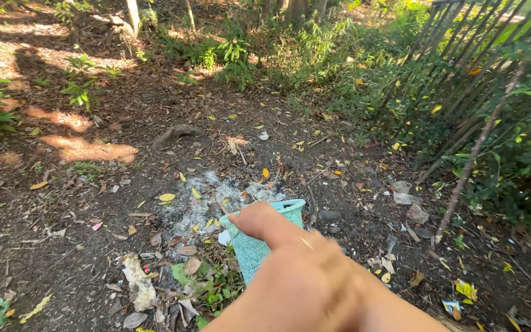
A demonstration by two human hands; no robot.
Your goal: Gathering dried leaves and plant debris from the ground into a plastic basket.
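- Right hand comes in from 5 o'clock, fingers curled, thumb over the rim of a teal lattice basket, gripping it.
- Basket tilted, just below frame centre, over the ash patch.
- Leaf litter at 7 o'clock; metal fence at 2 o'clock.

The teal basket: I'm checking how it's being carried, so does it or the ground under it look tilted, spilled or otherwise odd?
The teal basket is tipped forward, its open rim aimed at the ground, with one hand gripping it. Just beyond its rim lies a grey ash patch amid brown leaves, and scraps of litter lie to the right. Nothing is visibly falling out.
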